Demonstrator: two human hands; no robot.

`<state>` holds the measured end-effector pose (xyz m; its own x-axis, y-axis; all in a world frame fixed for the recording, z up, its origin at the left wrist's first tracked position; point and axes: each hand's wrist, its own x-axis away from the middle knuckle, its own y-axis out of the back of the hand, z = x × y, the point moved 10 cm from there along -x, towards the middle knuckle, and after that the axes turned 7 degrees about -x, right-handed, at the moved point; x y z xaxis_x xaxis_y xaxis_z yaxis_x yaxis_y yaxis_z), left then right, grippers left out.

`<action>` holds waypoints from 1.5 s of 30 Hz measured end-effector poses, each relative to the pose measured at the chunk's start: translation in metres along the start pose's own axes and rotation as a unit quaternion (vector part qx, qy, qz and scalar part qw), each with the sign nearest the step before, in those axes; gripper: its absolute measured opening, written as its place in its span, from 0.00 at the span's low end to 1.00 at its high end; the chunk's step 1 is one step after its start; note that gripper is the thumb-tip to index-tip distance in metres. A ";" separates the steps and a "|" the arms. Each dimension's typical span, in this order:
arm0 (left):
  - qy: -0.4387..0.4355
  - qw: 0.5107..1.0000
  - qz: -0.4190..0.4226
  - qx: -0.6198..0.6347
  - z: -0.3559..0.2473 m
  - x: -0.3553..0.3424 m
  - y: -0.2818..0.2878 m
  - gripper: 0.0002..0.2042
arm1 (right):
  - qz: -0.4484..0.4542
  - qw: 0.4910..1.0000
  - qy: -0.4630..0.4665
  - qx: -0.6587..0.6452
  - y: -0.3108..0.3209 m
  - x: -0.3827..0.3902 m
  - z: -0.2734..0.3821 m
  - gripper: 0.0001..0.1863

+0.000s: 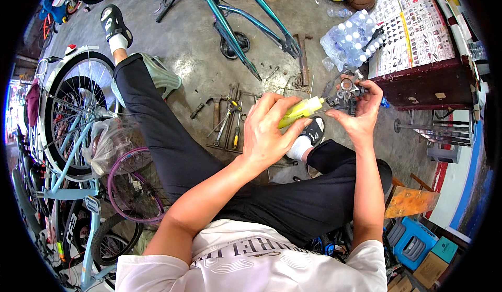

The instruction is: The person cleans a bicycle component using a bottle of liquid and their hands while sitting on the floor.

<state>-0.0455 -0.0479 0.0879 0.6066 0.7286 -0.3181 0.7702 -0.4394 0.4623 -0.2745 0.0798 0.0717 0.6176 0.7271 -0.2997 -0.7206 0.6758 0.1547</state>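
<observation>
My left hand [261,132] is wrapped round a small yellow squeeze bottle [300,112], tilted so that its thin nozzle points right. Right at that nozzle is a dark metal bicycle derailleur [347,88], gripped between the thumb and fingers of my right hand [362,117]. Whether the nozzle touches the derailleur or only comes close, I cannot tell. Both are held up above my bent leg, over the concrete floor. Any liquid leaving the bottle is too small to make out.
Hand tools [227,119] lie on the floor past my left hand. Beyond them is a teal bicycle frame [225,25]. Wrapped water bottles [349,38] stand by a parts display board [418,25] at right. Wheels [78,114] and bicycles crowd the left.
</observation>
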 end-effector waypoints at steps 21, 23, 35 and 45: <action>0.022 0.999 0.015 -0.023 0.008 0.013 0.000 0.19 | 0.015 0.999 0.044 0.025 -0.004 0.001 0.008 0.57; 0.003 0.999 0.005 -0.031 0.000 0.005 0.004 0.19 | 0.014 1.000 0.023 -0.007 -0.004 -0.001 0.006 0.59; -0.055 0.997 -0.015 -0.056 -0.012 -0.025 0.018 0.20 | 0.056 0.971 -0.069 -0.223 -0.022 -0.008 0.012 0.62; -0.057 0.995 -0.025 -0.082 -0.012 -0.035 0.015 0.21 | 0.076 0.933 -0.169 -0.307 -0.035 -0.002 -0.013 0.62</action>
<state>-0.0577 -0.0740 0.1165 0.5944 0.6784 -0.4319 0.7630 -0.3060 0.5694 -0.2539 0.0532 0.0547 0.4837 0.8752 0.0110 -0.7881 0.4410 -0.4295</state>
